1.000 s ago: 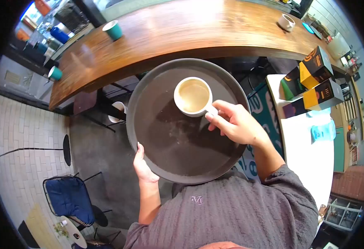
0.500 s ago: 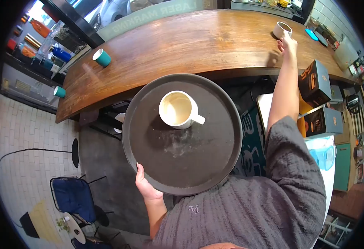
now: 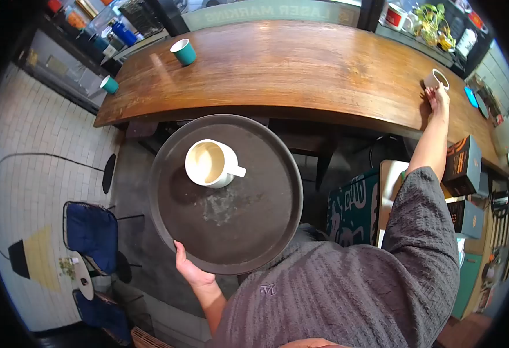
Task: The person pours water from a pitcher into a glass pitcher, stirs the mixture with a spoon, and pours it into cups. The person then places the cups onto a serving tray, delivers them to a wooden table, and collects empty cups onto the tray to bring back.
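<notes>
My left hand [image 3: 193, 268] grips the near left rim of a round dark tray [image 3: 254, 220], its thumb over the edge and its other fingers hidden underneath. On the tray, left of centre, stands a white mug [image 3: 229, 159] with its handle pointing right; pale smudges mark the surface in front of it. My right arm reaches far out to the right end of the wooden table [image 3: 301, 64]. There my right hand [image 3: 438, 100] has its fingers closed at the near side of a second white mug [image 3: 431, 81], which holds something dark.
Two teal cups, a larger one [image 3: 183, 53] and a smaller one [image 3: 109, 85], stand at the table's left. A blue flat object [image 3: 470, 97] lies beyond the right mug. Dark boxes [image 3: 462, 165] are beside my right arm. A blue-cushioned chair [image 3: 92, 235] stands lower left.
My view has turned, so the table and right mug appear shifted rightward. The tray with its mug sits further left in view. My right hand stays at the second mug.
</notes>
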Demonstrator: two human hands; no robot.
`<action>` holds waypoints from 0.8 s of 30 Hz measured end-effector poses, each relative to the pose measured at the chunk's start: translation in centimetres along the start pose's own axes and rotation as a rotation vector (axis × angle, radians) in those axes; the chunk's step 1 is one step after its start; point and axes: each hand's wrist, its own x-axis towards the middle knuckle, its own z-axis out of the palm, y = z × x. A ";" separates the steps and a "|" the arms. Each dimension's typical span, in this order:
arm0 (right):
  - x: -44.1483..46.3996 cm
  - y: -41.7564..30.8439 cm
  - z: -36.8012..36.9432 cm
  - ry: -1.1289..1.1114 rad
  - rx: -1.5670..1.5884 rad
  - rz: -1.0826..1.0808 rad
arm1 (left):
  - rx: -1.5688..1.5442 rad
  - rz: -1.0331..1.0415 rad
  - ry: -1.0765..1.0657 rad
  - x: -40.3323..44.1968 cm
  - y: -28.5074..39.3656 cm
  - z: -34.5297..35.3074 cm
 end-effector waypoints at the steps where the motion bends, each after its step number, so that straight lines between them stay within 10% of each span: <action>1: 1.6 -0.4 -0.2 -0.016 -0.007 -0.033 | -0.023 0.004 0.002 -0.6 0.0 0.9; 7: 9.1 0.6 2.8 0.155 -0.078 -0.124 | -0.061 0.134 0.104 0.3 -2.7 1.2; 13: 8.0 -1.4 7.0 -0.177 -0.152 -0.104 | -0.110 0.158 0.101 1.7 -5.0 -1.1; 24: -30.4 0.6 24.2 -1.106 0.181 0.235 | -0.170 0.212 0.197 7.3 4.2 -10.7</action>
